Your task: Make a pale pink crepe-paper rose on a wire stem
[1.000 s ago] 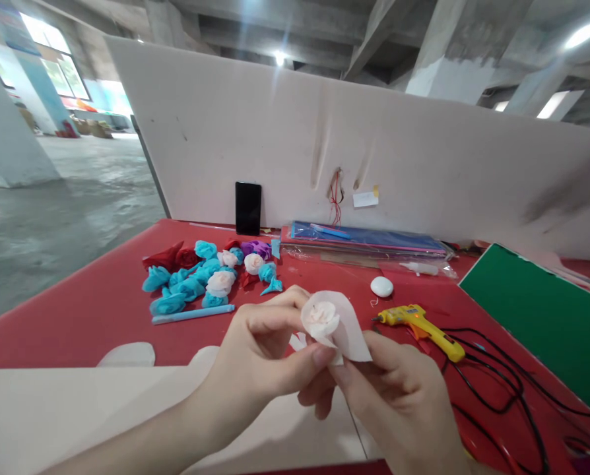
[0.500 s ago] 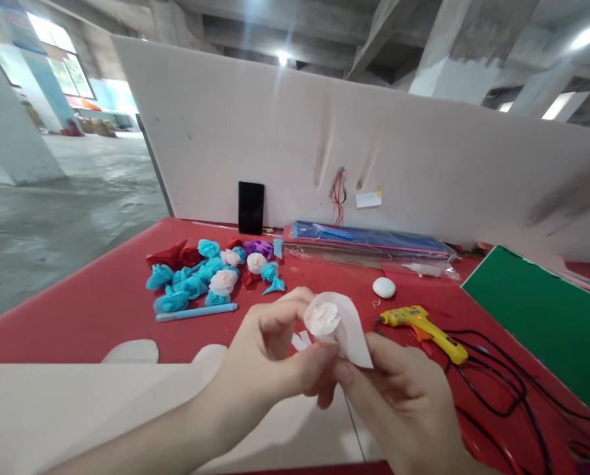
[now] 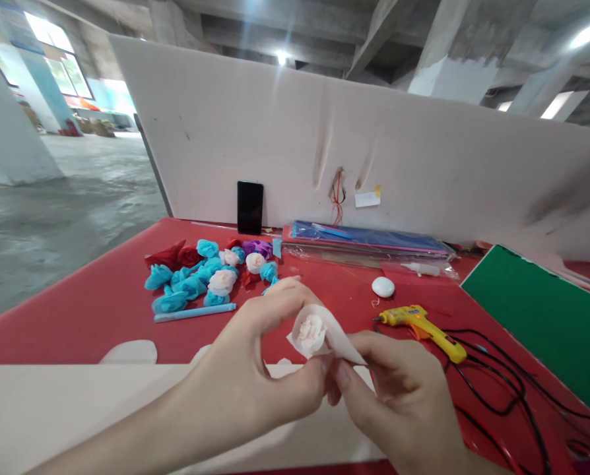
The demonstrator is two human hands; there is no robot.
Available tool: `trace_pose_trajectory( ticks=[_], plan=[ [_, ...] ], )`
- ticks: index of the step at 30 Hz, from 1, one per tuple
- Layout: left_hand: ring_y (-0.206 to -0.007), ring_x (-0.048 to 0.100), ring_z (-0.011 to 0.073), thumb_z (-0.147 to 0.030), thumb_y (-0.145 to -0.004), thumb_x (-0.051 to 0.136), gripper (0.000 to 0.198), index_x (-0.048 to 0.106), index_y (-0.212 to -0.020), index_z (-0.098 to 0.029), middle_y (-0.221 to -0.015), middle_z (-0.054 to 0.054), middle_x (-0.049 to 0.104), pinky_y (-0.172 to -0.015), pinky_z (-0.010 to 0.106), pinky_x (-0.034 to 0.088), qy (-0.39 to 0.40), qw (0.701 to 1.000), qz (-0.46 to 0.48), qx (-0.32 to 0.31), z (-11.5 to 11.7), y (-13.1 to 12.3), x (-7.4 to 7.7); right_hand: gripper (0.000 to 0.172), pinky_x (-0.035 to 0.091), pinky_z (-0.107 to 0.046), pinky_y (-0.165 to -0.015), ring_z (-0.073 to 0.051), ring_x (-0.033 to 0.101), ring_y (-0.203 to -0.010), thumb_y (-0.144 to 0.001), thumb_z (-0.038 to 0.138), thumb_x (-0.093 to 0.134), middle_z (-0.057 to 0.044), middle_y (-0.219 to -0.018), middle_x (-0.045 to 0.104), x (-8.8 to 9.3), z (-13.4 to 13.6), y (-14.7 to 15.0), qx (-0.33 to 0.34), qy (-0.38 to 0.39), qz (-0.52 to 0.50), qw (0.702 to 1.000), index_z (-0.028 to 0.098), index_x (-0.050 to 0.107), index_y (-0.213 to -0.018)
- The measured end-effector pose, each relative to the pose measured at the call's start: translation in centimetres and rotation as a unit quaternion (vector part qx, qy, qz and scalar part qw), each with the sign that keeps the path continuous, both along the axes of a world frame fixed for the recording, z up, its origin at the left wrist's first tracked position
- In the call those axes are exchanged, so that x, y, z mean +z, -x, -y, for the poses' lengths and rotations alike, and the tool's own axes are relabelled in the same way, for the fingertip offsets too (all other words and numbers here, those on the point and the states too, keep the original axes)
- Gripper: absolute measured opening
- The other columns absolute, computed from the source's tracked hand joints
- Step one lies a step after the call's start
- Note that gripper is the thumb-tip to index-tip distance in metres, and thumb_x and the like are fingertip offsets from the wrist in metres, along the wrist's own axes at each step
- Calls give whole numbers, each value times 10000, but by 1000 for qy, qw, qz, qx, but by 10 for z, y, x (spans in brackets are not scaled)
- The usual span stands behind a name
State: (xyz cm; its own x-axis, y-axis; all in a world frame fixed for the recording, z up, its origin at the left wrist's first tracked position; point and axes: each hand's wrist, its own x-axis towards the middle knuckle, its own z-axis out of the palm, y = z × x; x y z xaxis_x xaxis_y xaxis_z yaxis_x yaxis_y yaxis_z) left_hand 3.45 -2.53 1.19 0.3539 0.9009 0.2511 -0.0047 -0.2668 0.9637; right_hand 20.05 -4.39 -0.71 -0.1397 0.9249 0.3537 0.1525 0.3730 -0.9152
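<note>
Pale paper flower [image 3: 311,333], between both hands [image 3: 245,369] [image 3: 401,392], gripped by fingertips [image 3: 343,375]

Left of the glue gun [image 3: 438,336], the person's left hand [image 3: 248,363]: bare, slim fingers [image 3: 280,303]. Left forearm [image 3: 146,415] slender, bare to the picture edge. Right hand [image 3: 408,392], nearer the viewer than the glue gun: also bare, ungloved, wrist [image 3: 456,455] uncovered.

Lighting: bright, uneven

Ceiling lamp [image 3: 282,57] above and beyond the left hand [image 3: 243,369] flares into streaks. Window [image 3: 68,74] far left of that hand: blown out, sheen on the floor [image 3: 97,191] below. Soft shadow on pale sheet [image 3: 77,396] under the hands. Edges stretched wide-angle; far background soft from here.
</note>
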Motion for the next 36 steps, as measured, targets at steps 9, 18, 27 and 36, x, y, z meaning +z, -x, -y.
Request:
trace_pose_trajectory(
  ticks=[9,18,27,36],
  plan=[
    [-736,617,91,-106,-768,623,218,629,-872,-297,-796,-99,628,-646,95,503,-97,991,-81,41,-3,8,-5,199,512,-121,-548,-94,654,-482,-817,128,620,13,-557,714,8,-10,-10,-15,-173,177,969,173,747,-670],
    [-764,641,119,-123,-780,613,268,652,-946,-330,-823,-86,660,-628,125,506,-109,986,-115,46,-1,8,-8,222,517,-158,-557,-113,648,-528,-899,199,669,9,-613,714,7,-11,-16,25,-178,206,962,199,717,-682],
    [-707,562,130,-118,-795,568,281,654,-946,-339,-832,-62,643,-482,129,415,-138,981,-128,36,4,5,-5,215,498,-146,-577,-102,642,-547,-900,167,662,-12,-631,712,8,-9,-15,38,-168,200,965,159,728,-696],
    [-782,608,125,-113,-860,586,296,636,-1008,-364,-882,-61,627,-432,106,406,-116,989,-94,8,2,5,-8,203,486,-165,-592,-102,620,-597,-919,238,701,25,-637,681,11,-11,-19,102,2,112,989,183,711,-724]
  ],
)
